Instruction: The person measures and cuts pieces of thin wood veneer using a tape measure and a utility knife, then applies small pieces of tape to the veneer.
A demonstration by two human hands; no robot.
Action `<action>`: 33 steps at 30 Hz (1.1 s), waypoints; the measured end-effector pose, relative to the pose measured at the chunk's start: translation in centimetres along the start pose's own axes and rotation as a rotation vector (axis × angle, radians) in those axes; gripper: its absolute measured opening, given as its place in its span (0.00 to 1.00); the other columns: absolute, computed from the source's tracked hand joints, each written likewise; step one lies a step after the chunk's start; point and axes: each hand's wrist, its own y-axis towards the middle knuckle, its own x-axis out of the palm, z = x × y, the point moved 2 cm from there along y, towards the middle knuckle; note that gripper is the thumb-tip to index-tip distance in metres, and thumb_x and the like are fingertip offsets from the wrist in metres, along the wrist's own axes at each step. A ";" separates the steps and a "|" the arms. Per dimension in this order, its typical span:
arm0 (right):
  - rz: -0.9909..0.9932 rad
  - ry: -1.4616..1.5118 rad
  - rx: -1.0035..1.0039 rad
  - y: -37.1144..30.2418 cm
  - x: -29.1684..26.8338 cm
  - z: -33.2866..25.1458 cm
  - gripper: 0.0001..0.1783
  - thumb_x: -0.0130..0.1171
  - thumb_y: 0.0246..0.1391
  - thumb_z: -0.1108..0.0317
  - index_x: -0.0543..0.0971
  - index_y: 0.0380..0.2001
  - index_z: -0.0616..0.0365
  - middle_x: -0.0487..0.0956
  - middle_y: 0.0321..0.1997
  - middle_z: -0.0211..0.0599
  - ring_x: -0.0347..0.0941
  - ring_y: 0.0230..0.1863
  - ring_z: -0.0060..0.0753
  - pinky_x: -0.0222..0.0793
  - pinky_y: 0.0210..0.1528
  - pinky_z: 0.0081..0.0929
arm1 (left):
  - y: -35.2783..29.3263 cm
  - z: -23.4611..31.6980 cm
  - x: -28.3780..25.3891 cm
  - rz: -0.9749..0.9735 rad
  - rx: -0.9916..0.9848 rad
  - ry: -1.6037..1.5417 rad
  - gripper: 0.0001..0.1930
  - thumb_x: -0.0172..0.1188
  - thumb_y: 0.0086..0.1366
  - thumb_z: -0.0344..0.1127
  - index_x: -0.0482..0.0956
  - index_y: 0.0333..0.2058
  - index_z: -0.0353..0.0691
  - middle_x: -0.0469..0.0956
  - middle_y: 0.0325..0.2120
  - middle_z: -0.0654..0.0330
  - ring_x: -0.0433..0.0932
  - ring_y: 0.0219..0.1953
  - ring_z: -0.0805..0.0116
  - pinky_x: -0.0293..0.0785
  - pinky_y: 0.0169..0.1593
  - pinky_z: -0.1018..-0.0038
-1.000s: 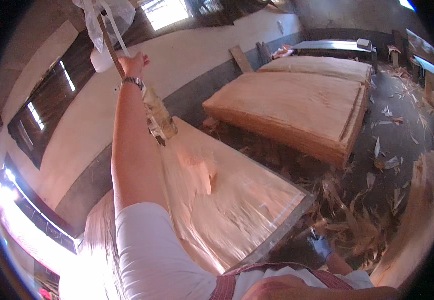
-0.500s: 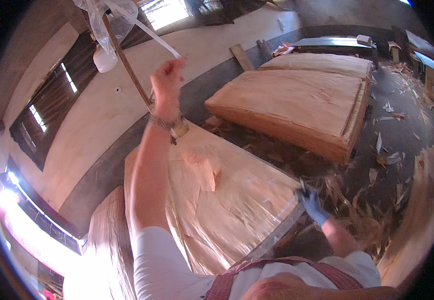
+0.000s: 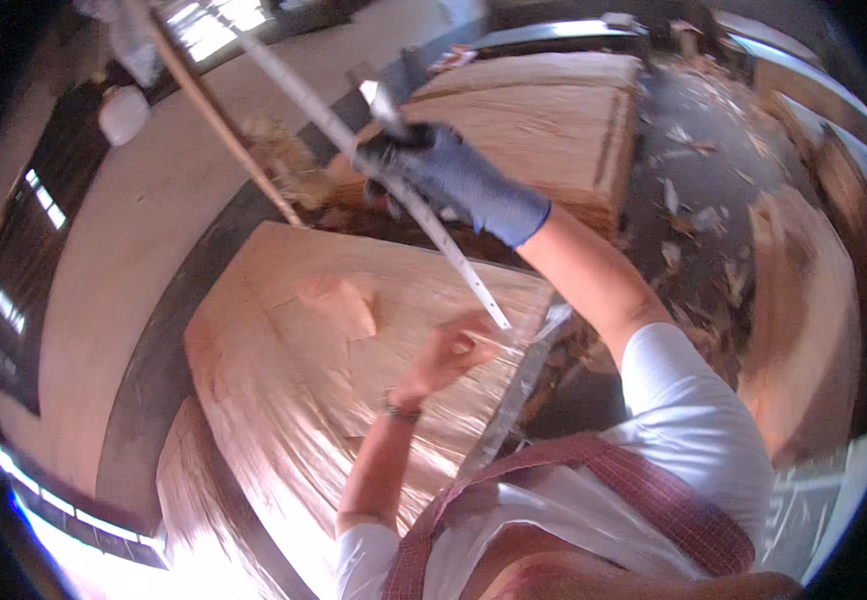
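A narrow white tape (image 3: 446, 245) with a row of small holes slants from the upper left down to the near veneer stack (image 3: 304, 335). At its lower end my bare left hand (image 3: 444, 360), with a bracelet on the wrist, closes thumb and fingers on the tape, low over the stack's right side. My right hand (image 3: 454, 180), in a blue and dark glove, is raised across the tape's middle. Its fingers are closed round a tool with a short bright blade (image 3: 382, 104); its exact kind is blurred. A loose torn veneer piece (image 3: 349, 305) lies on the stack.
A thick veneer stack (image 3: 524, 125) stands beyond. A wooden pole (image 3: 219, 120) leans at the left near a hanging white container (image 3: 124, 115). Veneer scraps (image 3: 679, 220) litter the floor, and veneer sheets (image 3: 799, 310) stand at the right.
My left hand has come down from the upper left to the near stack, bringing the tape's end. The gloved right hand has risen from the stack's right edge to the tape. The view has shifted.
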 end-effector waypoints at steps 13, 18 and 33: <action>0.342 -0.952 -0.628 -18.3 7.7 8.5 0.09 0.62 0.50 0.70 0.77 0.36 0.56 0.76 0.22 0.39 0.75 0.21 0.41 0.70 0.25 0.34 | -1.3 5.3 1.3 0.376 0.065 -0.822 0.24 0.47 0.71 0.51 0.73 0.47 0.33 0.79 0.39 0.50 0.77 0.45 0.56 0.69 0.56 0.60; 0.057 -0.586 0.084 -26.3 8.7 10.7 0.21 0.57 0.58 0.65 0.69 0.55 0.51 0.79 0.25 0.41 0.76 0.22 0.31 0.71 0.26 0.31 | -11.1 -2.0 1.5 0.204 -0.371 -0.640 0.21 0.54 0.67 0.51 0.75 0.44 0.36 0.80 0.32 0.57 0.79 0.37 0.66 0.75 0.44 0.69; -0.812 -0.819 0.883 -43.0 1.9 23.3 0.24 0.54 0.56 0.48 0.73 0.44 0.60 0.77 0.38 0.50 0.75 0.39 0.49 0.71 0.40 0.42 | -38.0 -22.5 8.8 0.345 -0.878 -0.070 0.06 0.62 0.61 0.33 0.81 0.30 0.37 0.78 0.23 0.65 0.72 0.26 0.80 0.71 0.32 0.78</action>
